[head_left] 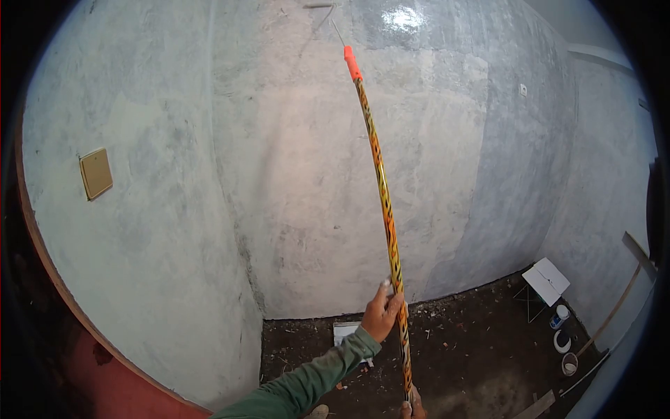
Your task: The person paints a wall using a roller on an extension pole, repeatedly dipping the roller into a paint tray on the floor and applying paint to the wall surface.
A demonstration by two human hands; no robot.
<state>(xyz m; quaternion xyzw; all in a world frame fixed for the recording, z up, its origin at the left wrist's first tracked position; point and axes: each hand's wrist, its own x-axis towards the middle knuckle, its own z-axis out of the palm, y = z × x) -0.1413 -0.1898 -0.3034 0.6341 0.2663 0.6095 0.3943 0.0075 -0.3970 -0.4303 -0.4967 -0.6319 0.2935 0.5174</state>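
A long pole (388, 216) with a yellow, orange and black pattern slants up toward the wall. Its top fits into the orange handle (352, 64) of a paint roller, whose thin roller head (319, 5) lies against the upper wall (363, 153). Partway down the pole, my left hand (380, 315), in a green sleeve, is closed around it. My right hand (413, 406) grips the pole's lower end at the bottom edge of the view, partly cut off.
A tray-like white object (345, 332) lies on the dark floor, partly behind my left arm. At right stand a white board (546, 281) on thin legs, several paint containers (560, 316) and a leaning wooden-handled tool (614, 307). A switch plate (96, 174) is on the left wall.
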